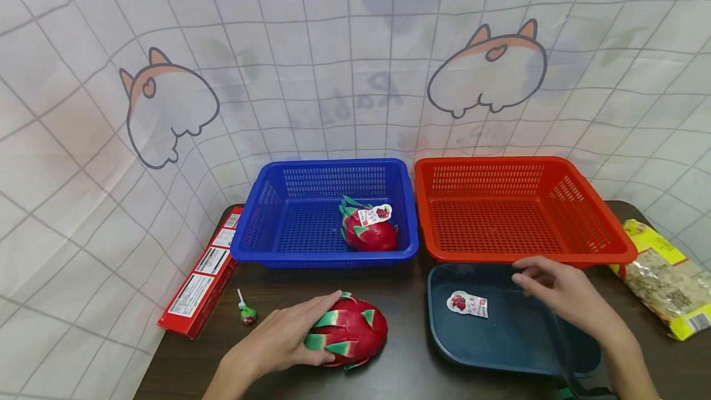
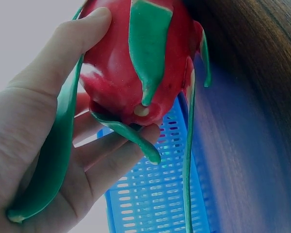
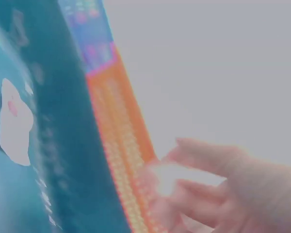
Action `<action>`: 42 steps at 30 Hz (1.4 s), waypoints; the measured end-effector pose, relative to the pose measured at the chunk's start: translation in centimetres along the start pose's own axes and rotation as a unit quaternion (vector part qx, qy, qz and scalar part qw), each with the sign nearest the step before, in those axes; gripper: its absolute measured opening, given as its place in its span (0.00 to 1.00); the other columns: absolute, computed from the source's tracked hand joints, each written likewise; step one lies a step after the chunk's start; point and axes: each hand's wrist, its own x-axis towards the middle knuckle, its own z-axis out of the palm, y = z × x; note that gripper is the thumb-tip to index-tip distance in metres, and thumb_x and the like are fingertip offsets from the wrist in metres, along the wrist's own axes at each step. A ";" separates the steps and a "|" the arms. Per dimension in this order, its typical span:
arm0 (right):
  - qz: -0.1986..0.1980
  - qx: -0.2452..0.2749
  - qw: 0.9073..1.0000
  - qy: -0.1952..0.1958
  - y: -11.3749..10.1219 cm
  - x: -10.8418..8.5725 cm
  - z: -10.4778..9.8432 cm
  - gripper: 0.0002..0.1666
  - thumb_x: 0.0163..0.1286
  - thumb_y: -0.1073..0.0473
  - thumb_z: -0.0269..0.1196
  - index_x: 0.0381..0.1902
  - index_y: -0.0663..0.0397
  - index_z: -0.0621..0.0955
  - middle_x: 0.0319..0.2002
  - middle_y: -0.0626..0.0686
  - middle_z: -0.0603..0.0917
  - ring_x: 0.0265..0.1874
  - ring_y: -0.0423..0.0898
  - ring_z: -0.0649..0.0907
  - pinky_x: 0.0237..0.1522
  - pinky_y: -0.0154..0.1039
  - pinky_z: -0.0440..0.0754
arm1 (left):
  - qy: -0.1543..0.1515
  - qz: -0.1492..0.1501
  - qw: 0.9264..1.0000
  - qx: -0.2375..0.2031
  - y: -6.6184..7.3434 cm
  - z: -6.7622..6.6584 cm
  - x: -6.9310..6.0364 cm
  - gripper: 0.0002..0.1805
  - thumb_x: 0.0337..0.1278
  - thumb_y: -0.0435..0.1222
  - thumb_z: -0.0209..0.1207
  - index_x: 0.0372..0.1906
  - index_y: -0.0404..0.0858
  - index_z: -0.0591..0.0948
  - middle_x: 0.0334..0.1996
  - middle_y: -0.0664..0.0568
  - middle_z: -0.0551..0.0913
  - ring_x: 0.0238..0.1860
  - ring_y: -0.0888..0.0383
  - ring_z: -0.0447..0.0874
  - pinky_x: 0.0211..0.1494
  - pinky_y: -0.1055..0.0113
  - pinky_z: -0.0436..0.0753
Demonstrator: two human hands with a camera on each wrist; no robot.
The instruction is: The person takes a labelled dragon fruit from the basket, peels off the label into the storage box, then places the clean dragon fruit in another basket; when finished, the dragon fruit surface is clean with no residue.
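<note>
My left hand (image 1: pixel 280 336) grips a red toy dragon fruit (image 1: pixel 360 327) with green leaf tips, low over the dark table. In the left wrist view, thumb and fingers wrap round the dragon fruit (image 2: pixel 116 63) and long green leaves hang from it. Over the right part of a dark teal tray (image 1: pixel 500 341) hovers my right hand (image 1: pixel 566 295), fingers loosely bent and nothing visible in them. A white label (image 1: pixel 468 304) with a dragon fruit picture lies in that tray. The right wrist view is blurred; it shows the right hand (image 3: pixel 208 189) beside the tray.
A second dragon fruit (image 1: pixel 371 237) bearing a label lies in the blue basket (image 1: pixel 328 258). Beside it stands a red basket (image 1: pixel 516 255). A lollipop (image 1: pixel 247 312) and a red box (image 1: pixel 202 276) lie at left; a yellow bag (image 1: pixel 666 276) lies at right.
</note>
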 end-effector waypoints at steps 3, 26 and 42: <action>-0.038 0.029 0.991 0.126 1.2 -0.5 -1.8 0.12 0.64 0.63 0.66 0.46 0.56 0.82 0.29 0.39 0.83 0.23 0.30 0.79 0.25 0.24 0.76 | 0.000 0.000 1.000 0.002 0.0 0.0 0.0 0.47 0.51 0.62 0.62 0.75 0.57 0.56 0.67 0.56 0.72 0.59 0.55 0.76 0.53 0.52 0.83; 0.140 0.038 0.967 0.208 12.2 -1.1 -5.0 0.50 0.68 0.48 0.59 0.78 0.55 0.47 0.73 0.72 0.55 0.63 0.72 0.62 0.40 0.17 0.60 | -0.037 -0.011 0.997 -0.063 -0.3 0.4 0.9 0.47 0.48 0.63 0.64 0.71 0.66 0.51 0.59 0.60 0.75 0.56 0.57 0.76 0.47 0.60 0.84; 0.107 0.129 0.971 0.173 14.8 -1.2 -2.9 0.44 0.73 0.54 0.54 0.79 0.44 0.44 0.72 0.62 0.54 0.43 0.21 0.64 0.35 0.10 0.69 | -0.082 0.007 0.988 -0.130 -0.8 0.4 0.4 0.51 0.52 0.59 0.63 0.75 0.64 0.44 0.68 0.57 0.64 0.64 0.51 0.69 0.51 0.59 0.83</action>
